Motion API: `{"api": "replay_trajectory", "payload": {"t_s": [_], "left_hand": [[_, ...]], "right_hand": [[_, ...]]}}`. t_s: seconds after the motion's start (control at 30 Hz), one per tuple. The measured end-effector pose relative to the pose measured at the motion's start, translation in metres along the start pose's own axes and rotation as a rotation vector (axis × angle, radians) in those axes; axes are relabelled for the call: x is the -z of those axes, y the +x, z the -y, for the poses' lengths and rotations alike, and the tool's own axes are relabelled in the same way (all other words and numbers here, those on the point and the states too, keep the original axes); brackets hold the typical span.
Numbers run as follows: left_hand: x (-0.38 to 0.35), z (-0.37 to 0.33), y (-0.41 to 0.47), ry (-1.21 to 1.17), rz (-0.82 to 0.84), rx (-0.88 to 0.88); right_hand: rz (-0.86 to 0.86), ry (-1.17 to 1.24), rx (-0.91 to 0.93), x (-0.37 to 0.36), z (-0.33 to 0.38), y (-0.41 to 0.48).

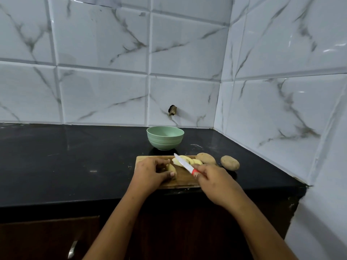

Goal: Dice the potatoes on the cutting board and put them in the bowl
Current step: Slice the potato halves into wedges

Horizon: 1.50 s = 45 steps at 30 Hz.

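A wooden cutting board (185, 178) lies on the black counter near its front edge. My left hand (150, 172) holds a pale potatoe piece (171, 168) down on the board with curled fingers. My right hand (212, 180) grips the red handle of a white-bladed knife (183, 163), whose blade points up-left over several cut potato slices (196, 161) at the board's far side. A whole brown potato (205, 158) rests at the board's far right corner. A second whole potato (230, 162) lies on the counter to its right. The green bowl (165, 137) stands behind the board.
The black counter (75, 156) stretches left of the board. Tiled walls meet in a corner at the back right. A small dark fitting (172, 110) sticks out of the back wall above the bowl. Dark cabinet doors with a metal handle (72, 249) are below.
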<state>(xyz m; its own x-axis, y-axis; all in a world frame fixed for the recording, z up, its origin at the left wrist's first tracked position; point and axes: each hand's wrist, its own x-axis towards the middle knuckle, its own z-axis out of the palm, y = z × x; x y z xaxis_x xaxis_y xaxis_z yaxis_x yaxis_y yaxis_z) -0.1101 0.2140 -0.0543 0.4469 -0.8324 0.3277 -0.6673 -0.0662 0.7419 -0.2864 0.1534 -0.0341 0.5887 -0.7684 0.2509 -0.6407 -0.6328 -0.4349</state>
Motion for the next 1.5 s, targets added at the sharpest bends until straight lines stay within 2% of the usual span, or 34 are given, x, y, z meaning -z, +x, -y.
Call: {"api": "replay_trajectory", "payload": {"t_s": [0.3, 0.4, 0.5, 0.63, 0.73, 0.8, 1.07, 1.37, 1.5], "left_hand": [[-0.003, 0.002, -0.001, 0.014, -0.041, -0.035], [-0.003, 0.002, -0.001, 0.017, -0.035, -0.041], [-0.003, 0.002, -0.001, 0.02, -0.031, -0.042], [-0.003, 0.002, -0.001, 0.032, -0.02, -0.039], [-0.003, 0.002, -0.001, 0.036, -0.016, -0.045], [-0.003, 0.003, -0.001, 0.033, -0.015, -0.044], [-0.006, 0.004, 0.0, 0.034, -0.044, -0.026], [-0.005, 0.003, 0.001, 0.058, -0.034, -0.03], [-0.005, 0.003, 0.0, 0.067, -0.039, -0.025]], "right_hand": [[-0.093, 0.07, -0.029, -0.012, -0.018, 0.011], [-0.036, 0.04, -0.025, -0.011, -0.019, 0.016], [0.096, 0.045, -0.028, -0.006, -0.022, 0.022], [0.236, 0.269, -0.079, 0.01, -0.026, 0.02], [0.228, 0.364, -0.1, 0.02, -0.027, 0.014], [0.164, 0.394, -0.1, 0.02, -0.026, 0.01], [-0.078, 0.093, -0.031, -0.002, -0.005, 0.001], [0.124, -0.005, -0.011, 0.006, 0.001, -0.017], [0.017, -0.14, -0.031, 0.009, -0.002, -0.017]]}}
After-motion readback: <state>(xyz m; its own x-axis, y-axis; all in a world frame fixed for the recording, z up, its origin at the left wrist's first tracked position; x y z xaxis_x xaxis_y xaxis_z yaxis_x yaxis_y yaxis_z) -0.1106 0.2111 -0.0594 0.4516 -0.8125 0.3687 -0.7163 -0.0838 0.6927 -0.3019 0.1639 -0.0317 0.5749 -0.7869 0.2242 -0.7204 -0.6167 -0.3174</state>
